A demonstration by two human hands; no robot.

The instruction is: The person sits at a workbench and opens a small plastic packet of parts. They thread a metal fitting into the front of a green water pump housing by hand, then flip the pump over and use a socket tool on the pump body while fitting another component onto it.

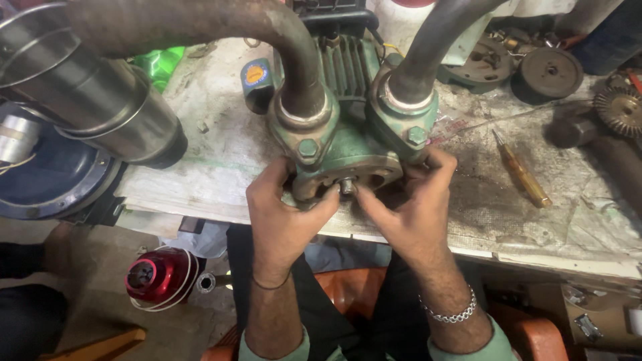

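Wrists: nearest the camera at 6 o'clock, both forearms rise from pale green cuffs; a thin band on the left, a chain bracelet point(449, 311) on the right.
Left hand point(284, 210): curled around the pump's round front flange at its 9 o'clock side, thumb and forefinger closing toward the shaft, apparently to steady the body.
Right hand point(411, 210): wrapped on the flange's 3 o'clock side, forefinger and thumb tips pinching at the shaft end; whether they grip it firmly I cannot tell.
Shaft point(347, 186): a short metal stub at the flange centre, between both sets of fingertips.
Pump point(348, 144): green cast body at the bench's near edge, flange facing the person so the shaft is within reach; two bent rusty pipes point(304, 80) rise from bolted collars at 11 and 1 o'clock.
Bench point(214, 167): covered with dirty sheeting.
Screwdriver point(523, 172): yellow-handled, at 3 o'clock of the pump, near but untouched.
Gear point(618, 110): far right at 2 o'clock, well apart.
Red part point(157, 275): below the bench at 8 o'clock.
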